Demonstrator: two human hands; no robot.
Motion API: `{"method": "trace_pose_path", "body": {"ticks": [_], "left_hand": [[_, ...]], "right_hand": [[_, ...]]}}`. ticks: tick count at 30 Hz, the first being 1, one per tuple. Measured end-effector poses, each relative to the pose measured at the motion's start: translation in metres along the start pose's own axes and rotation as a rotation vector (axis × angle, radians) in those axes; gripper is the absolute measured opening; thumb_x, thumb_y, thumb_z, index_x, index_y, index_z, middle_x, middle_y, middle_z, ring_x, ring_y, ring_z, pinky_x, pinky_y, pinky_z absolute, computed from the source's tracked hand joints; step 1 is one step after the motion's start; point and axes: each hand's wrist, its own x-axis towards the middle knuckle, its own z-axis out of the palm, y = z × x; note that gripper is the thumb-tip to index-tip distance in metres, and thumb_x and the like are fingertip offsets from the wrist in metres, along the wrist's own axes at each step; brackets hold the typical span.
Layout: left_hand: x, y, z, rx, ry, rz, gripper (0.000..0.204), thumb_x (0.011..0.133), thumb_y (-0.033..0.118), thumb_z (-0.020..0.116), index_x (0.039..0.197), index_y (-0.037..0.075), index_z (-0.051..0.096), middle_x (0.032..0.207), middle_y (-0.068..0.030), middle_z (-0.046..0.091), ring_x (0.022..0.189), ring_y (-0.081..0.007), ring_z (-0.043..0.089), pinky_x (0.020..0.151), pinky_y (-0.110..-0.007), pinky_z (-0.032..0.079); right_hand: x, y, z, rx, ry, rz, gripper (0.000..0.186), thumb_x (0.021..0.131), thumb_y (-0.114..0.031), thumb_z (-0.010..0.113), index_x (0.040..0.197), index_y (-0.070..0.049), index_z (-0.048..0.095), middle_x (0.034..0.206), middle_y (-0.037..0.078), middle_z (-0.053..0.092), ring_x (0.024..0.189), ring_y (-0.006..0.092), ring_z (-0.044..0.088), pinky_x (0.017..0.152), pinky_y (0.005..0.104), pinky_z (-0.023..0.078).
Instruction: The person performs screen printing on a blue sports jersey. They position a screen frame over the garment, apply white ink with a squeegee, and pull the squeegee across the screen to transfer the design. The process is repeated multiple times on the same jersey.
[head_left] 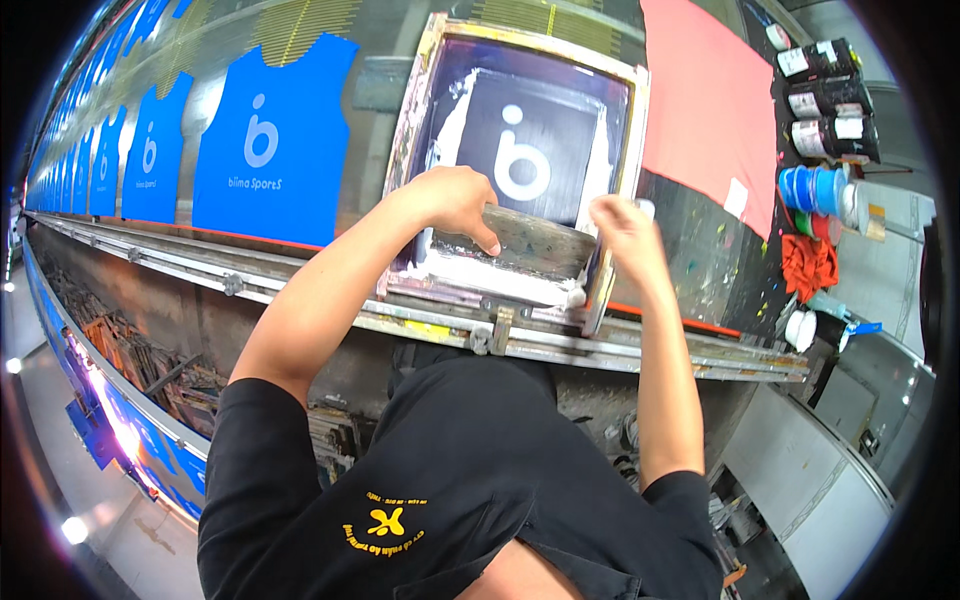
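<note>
Head view: my left hand (450, 203) gripped a long grey squeegee (540, 243), scuffed and stained, at its left end, fingers and thumb slightly parted around it; white ink (478, 279) lay below my thumb. My right hand (626, 228), blurred, curled loosely over the screen frame's (637, 115) right side; whether it held anything I couldn't tell.

Upper centre: paint-stained rectangular screen (540, 42), flat grey bar (540, 243) inside its lower half. Upper left: row of blue fabric shirt panels (310, 130). Upper right: pink fabric sheet (700, 110), then black cylindrical tubs (825, 98).
</note>
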Motion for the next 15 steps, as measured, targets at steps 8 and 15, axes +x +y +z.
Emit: {"method": "trace_pose_path", "body": {"ticks": [8,15], "left_hand": [[0.058,-0.027,-0.091,0.229,0.509,0.086,0.05,0.079,0.051,0.086,0.11,0.014,0.081,0.094,-0.0131,0.079,0.092,-0.0368,0.076,0.081,-0.049,0.06],[0.088,-0.035,-0.108,0.29,0.703,0.114,0.034,0.082,0.038,0.086,0.107,0.015,0.081,0.099,-0.0078,0.078,0.1,-0.0325,0.074,0.083,-0.048,0.059]], "right_hand": [[0.047,0.09,-0.023,0.254,0.555,0.366,0.042,0.101,-0.035,0.073,0.124,0.0,0.072,0.099,0.012,0.075,0.088,0.0219,0.07,0.083,0.0394,0.057],[0.037,0.071,-0.008,-0.056,0.799,0.296,0.035,0.099,-0.032,0.074,0.088,0.001,0.074,0.073,0.004,0.066,0.067,0.0125,0.055,0.067,0.0355,0.049]]}}
